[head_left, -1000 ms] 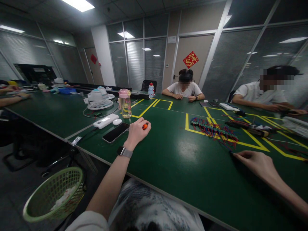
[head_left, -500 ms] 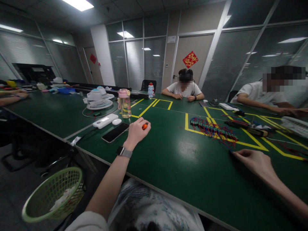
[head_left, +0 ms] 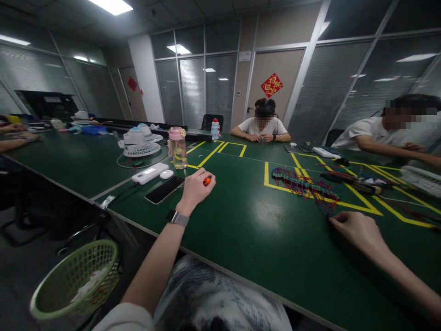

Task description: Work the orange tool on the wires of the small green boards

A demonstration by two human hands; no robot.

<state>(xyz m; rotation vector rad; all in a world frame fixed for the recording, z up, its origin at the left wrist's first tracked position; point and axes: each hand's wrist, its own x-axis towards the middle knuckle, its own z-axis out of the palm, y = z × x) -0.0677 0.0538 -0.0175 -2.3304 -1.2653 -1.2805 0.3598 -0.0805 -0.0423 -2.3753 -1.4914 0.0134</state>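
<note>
My left hand [head_left: 197,189], with a watch on its wrist, rests on the green table with its fingers curled round an orange-and-black handle [head_left: 206,181]. Most of that handle is hidden in the fist, and its kind cannot be told. Beside this hand lie a black phone [head_left: 165,189] and a round white case [head_left: 166,174]. At the right, my right hand [head_left: 360,232] is closed, thumb and forefinger pinching a dark wire end [head_left: 328,214] at the near edge of a wire bundle. That bundle, a row of small circuit boards with red and blue wires [head_left: 303,182], lies just beyond the fingertips.
A pink-lidded bottle [head_left: 178,148], a white power strip [head_left: 150,173] and white fans [head_left: 140,143] stand left. Yellow tape [head_left: 358,210] marks the table [head_left: 241,239]. Tools [head_left: 365,185] and a white basket [head_left: 422,179] lie right. Co-workers sit opposite. A green bin [head_left: 74,280] stands below.
My right hand has shifted slightly up and left, nearer the wire bundle. My left hand keeps its place and grip. The co-worker at the right has moved an arm.
</note>
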